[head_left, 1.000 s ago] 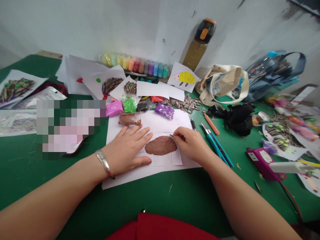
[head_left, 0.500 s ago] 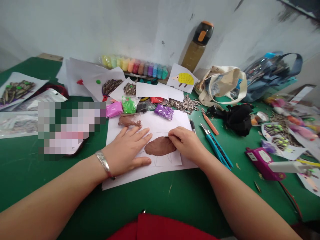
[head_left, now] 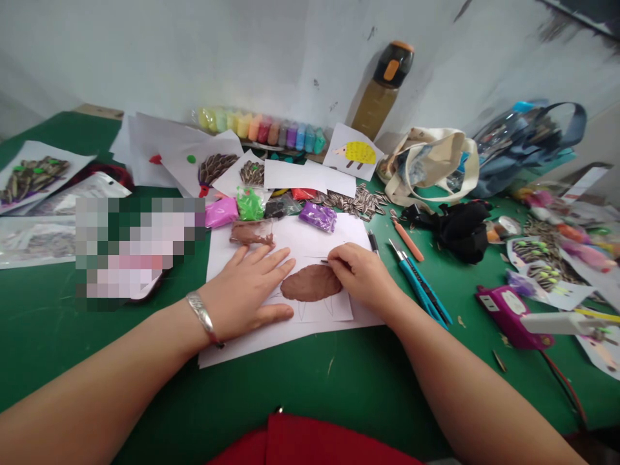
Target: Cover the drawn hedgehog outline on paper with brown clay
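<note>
My left hand (head_left: 252,287) lies flat with fingers spread on the white paper (head_left: 227,345), left of an oval of brown clay (head_left: 310,283). Thin pencil lines like legs show below the oval. At the oval's upper right edge my right hand (head_left: 361,271) is closed in a pinch. A small, thin dark piece (head_left: 327,261), which looks like a sunflower seed, sticks out left from its fingertips. Behind my left fingers rests a packet of brown clay (head_left: 252,232), with a purple packet (head_left: 318,217) further right.
Sunflower seeds (head_left: 361,201) lie in a pile behind the paper. Blue-handled craft knives (head_left: 423,287) and an orange tool (head_left: 407,239) lie to the right. Further right are a black cloth item (head_left: 462,229) and a magenta device (head_left: 513,316). A bottle (head_left: 382,90) stands at the wall.
My right hand has shifted slightly, and the thin dark piece now shows at its fingertips. My left hand stays in place.
</note>
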A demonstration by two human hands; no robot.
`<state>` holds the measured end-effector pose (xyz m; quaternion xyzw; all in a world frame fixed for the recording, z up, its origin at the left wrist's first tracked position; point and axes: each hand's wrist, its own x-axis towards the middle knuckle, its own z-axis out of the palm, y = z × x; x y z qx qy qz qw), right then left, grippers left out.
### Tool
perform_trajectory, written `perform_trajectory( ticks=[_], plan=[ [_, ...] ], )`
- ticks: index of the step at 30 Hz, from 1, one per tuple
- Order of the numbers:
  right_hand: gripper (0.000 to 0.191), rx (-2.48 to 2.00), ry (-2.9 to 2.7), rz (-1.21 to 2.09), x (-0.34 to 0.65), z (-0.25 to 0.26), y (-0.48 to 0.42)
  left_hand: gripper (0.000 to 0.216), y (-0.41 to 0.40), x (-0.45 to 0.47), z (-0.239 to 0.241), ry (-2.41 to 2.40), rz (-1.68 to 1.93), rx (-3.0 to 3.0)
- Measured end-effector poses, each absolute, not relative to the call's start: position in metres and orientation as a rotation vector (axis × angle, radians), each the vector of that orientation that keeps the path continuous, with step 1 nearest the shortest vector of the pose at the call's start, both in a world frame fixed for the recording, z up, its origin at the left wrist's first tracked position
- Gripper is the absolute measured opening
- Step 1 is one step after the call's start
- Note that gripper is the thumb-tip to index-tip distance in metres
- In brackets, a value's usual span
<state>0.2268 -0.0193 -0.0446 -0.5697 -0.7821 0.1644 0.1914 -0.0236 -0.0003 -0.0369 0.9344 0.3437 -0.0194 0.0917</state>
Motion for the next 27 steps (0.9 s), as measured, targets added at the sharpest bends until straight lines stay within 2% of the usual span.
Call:
perform_trajectory(
  ticks=[16, 27],
  plan=[
    [0.013, -1.568, -2.147, 0.504, 0.227, -0.044, -0.009, 0.071, 0.000, -0.023, -0.035, 1.032, -0.090, 2.759],
    [0.015, -1.394, -2.336, 0.580, 0.222, -0.043, -0.001, 0.071, -0.001, -0.024, -0.035, 1.037, -0.078, 2.748]
  ],
)
